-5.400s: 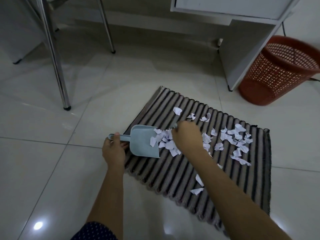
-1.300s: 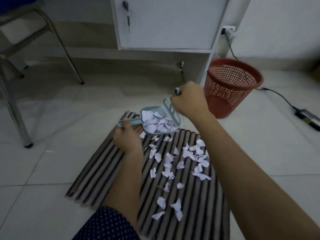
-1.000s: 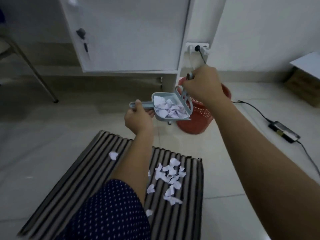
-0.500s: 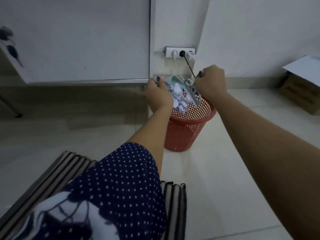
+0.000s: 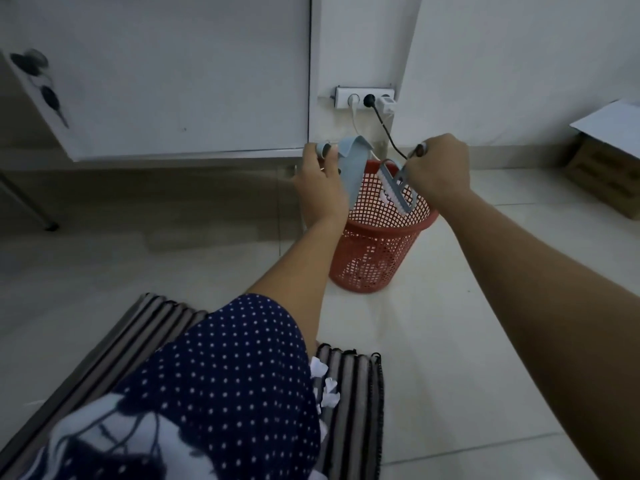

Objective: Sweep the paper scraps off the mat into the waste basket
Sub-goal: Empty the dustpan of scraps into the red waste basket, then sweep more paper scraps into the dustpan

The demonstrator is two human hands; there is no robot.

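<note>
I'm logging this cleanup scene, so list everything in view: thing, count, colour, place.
waste basket: one, red mesh, on the floor below both hands
dustpan: one, light blue, tipped over the basket
hand brush: one, grey, over the basket mouth
mat: one, striped black and grey, bottom of the view
paper scraps: a few visible, white, on the mat beside the sleeve
power strip: one, white, on the wall, plugs in it
cabinet: one, white, left
cardboard box: one, brown, far right
sleeve: dark blue, white dots
left hand: holds the dustpan
right hand: holds the brush
</note>
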